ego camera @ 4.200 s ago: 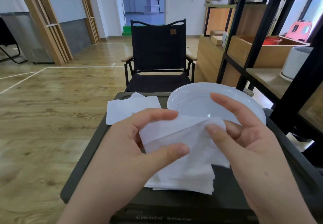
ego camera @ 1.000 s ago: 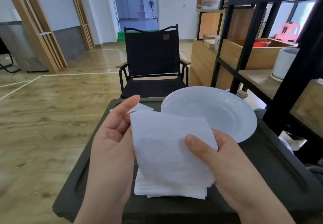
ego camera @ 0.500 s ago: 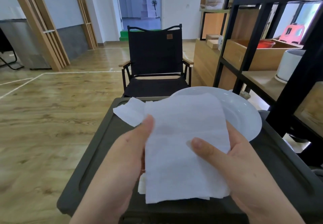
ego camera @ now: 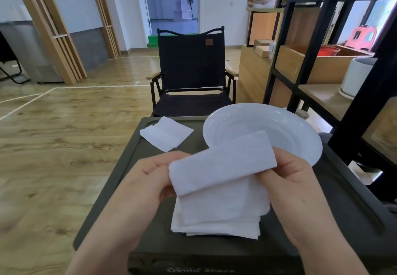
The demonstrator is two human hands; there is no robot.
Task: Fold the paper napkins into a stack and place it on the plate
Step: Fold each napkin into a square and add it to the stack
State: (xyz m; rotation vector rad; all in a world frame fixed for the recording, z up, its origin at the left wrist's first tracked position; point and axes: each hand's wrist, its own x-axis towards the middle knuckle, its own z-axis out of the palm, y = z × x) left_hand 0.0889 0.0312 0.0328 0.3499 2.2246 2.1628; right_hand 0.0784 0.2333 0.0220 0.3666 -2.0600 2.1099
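Note:
Both my hands hold one white paper napkin (ego camera: 223, 167) above the dark table, its top part folded over toward me. My left hand (ego camera: 148, 180) pinches its left end. My right hand (ego camera: 294, 180) grips its right end, fingers curled behind the paper. Under the held napkin lies a stack of unfolded napkins (ego camera: 214, 225) on the table. A folded napkin (ego camera: 166, 134) lies flat at the table's far left. The white plate (ego camera: 290, 128) stands at the far right with nothing on it; the held napkin overlaps its near rim in view.
The dark table (ego camera: 129, 167) has a raised rim. A black folding chair (ego camera: 191, 73) stands just beyond its far edge. A black and wood shelf unit (ego camera: 322, 60) rises close on the right. Wooden floor lies to the left.
The napkin was held up flat a moment ago. Its upper half has since been folded down toward me, and both hands have shifted to its ends.

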